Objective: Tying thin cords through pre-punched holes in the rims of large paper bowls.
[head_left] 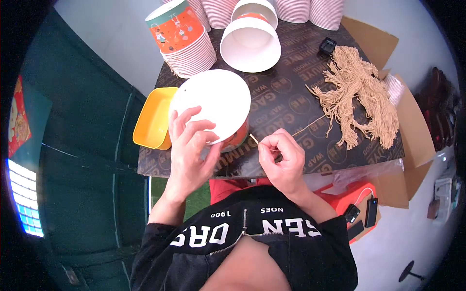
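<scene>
A white paper bucket (221,97) with a printed orange outside stands tilted near the table's front edge. A small dark hole shows in its white face, near the far left. My left hand (191,145) grips its near left edge, fingers spread over the white face and thumb low at the rim. To the right of the bucket, my right hand (282,157) is closed in a pinch on a tan string (305,128). The string's short end sticks out toward the bucket, apart from it. Its other end runs right toward a heap of tan strings (357,97).
A yellow tray (153,121) sits left of the bucket. Behind it rises a stack of printed buckets (187,41), with another white bucket (250,46) lying on its side. More stacks line the back. A small black box (327,46) and a cardboard carton (412,131) are right.
</scene>
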`<state>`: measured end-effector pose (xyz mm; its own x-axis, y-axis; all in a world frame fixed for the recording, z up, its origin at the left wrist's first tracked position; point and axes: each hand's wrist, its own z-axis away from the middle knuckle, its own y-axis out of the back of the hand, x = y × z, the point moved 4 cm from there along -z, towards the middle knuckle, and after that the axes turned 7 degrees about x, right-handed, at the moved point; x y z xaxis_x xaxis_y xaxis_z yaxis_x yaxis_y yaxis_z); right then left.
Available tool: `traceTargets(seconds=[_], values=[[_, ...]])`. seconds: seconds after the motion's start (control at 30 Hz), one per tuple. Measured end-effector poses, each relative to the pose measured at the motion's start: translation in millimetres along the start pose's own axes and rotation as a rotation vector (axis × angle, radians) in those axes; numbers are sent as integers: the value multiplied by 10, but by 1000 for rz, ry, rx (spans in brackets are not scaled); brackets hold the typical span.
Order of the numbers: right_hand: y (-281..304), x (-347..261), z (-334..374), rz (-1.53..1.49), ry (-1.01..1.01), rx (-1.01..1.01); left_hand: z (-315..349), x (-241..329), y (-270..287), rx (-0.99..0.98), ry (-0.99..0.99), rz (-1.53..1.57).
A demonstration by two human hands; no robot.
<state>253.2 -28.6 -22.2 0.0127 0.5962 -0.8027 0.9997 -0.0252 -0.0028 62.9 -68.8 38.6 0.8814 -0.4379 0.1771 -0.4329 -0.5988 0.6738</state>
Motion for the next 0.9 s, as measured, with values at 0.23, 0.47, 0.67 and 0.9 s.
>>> traceTargets(seconds=[0.23,0.47,0.67,0.9], values=[[21,47,-46,-40,-78,-40,-67,41,137,9,77,99],[-35,73,-123,-93,-106,-70,-138,-75,185,27,99,95],[-48,93,-150,-62,-69,-75,-184,-93,159,12,112,83],[-62,85,-168,-72,-63,-96,-247,-95,129,-10,100,93]])
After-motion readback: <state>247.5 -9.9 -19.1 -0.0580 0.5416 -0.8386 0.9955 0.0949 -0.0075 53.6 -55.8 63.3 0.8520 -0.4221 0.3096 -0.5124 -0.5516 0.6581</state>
